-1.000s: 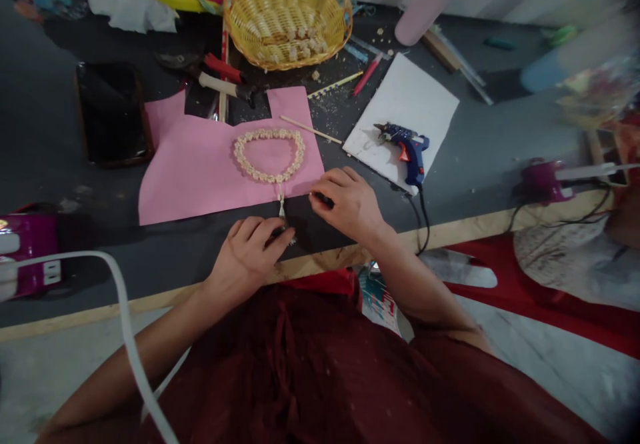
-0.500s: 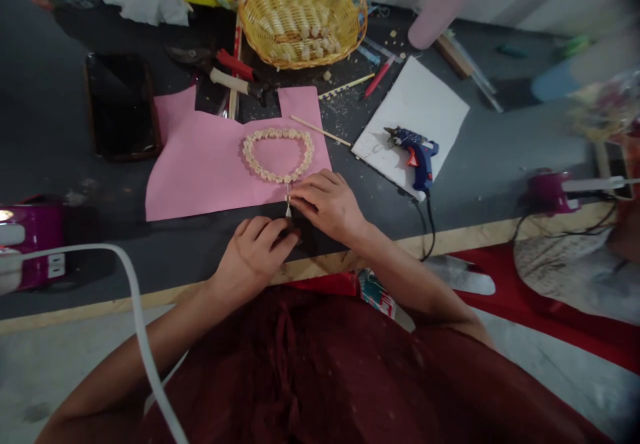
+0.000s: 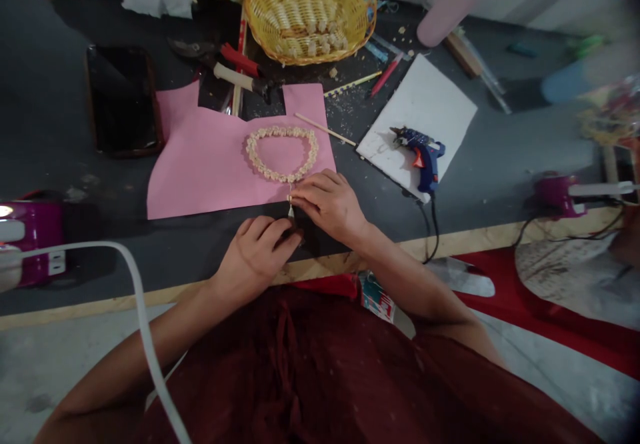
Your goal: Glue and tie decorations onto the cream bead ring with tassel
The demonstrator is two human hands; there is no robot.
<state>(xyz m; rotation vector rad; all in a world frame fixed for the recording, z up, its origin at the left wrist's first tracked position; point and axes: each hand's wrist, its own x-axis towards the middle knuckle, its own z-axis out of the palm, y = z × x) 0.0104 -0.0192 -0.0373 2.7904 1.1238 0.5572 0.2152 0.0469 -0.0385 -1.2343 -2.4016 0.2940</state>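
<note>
A loop of small cream flower-like pieces lies on a pink sheet, and a thin cord runs from its lower edge toward me. On that cord hangs a small white tassel. My right hand is closed in a pinch at the tassel's upper end, just below the loop. Close by on the lower left, my left hand has its thumb and forefinger drawn together under the tassel's tip. Whatever is between those fingers is hidden.
A blue glue gun rests on a white board at right. Behind the sheet are a wicker basket with small pieces, pruning shears and a red pen. A phone lies left; a white cable crosses in front.
The view has shifted slightly, so things on the table appear a little further right. Both hands keep nearly the same pose at the tassel.
</note>
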